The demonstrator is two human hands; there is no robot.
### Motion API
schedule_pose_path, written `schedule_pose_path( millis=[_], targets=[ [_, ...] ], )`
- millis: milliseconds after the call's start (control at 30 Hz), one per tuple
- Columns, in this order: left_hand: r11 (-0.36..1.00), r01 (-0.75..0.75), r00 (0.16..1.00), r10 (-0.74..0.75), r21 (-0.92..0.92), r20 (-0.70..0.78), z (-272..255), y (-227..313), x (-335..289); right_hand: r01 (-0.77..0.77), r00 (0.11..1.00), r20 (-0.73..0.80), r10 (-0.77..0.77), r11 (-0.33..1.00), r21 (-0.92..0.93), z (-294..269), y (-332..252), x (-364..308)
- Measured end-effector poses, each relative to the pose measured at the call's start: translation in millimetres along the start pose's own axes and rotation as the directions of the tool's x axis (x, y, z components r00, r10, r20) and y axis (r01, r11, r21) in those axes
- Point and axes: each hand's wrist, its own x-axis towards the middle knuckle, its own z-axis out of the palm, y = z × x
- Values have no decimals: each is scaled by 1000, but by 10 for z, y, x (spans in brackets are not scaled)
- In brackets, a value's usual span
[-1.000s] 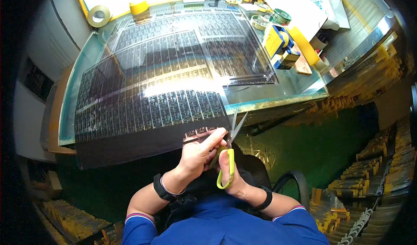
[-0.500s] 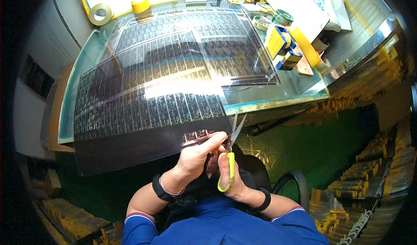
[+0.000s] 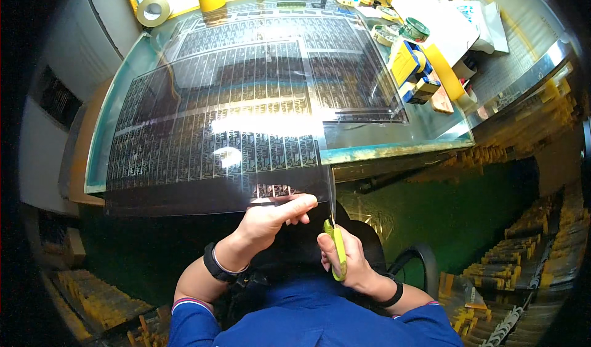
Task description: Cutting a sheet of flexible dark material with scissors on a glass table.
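Observation:
A large dark film sheet (image 3: 215, 156) with rows of fine printed patterns lies partly over the glass-topped table (image 3: 400, 138), its dark near strip hanging past the front edge. My left hand (image 3: 271, 221) pinches that strip by its near right corner. In my right hand (image 3: 345, 258) is a pair of scissors (image 3: 335, 242) with lime-green handles. The blades point away from me, along the right edge of the film, and look nearly closed. Whether film lies between them I cannot tell. Another patterned sheet (image 3: 363, 70) rests flat beneath, farther back.
At the right stand a blue and yellow tape dispenser (image 3: 409, 67), a yellow tape roll (image 3: 444, 70) and green round tins (image 3: 415, 30). Tape rolls (image 3: 153, 11) sit at the back left. A black curved chair arm (image 3: 425, 264) is at my right.
The scissors have come from open blades beside my left hand to nearly closed ones at the film's right edge. My hands have moved apart, and the film's near edge has risen.

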Motion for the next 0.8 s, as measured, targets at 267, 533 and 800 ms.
schedule_pose_path(
  millis=[267, 533, 800],
  targets=[
    [999, 31, 999, -31, -24, 27, -24, 16, -24, -77, 997, -17, 76, 987, -142, -57, -138, -28],
    [965, 31, 996, -51, -261, -71, 100, -100, -30, -122, 992, 18, 124, 987, -107, 11, -165, -25],
    [985, 49, 999, -48, -165, 12, 100, -131, -79, -47, 999, -8, 47, 991, -126, -10, -97, 45]
  ],
)
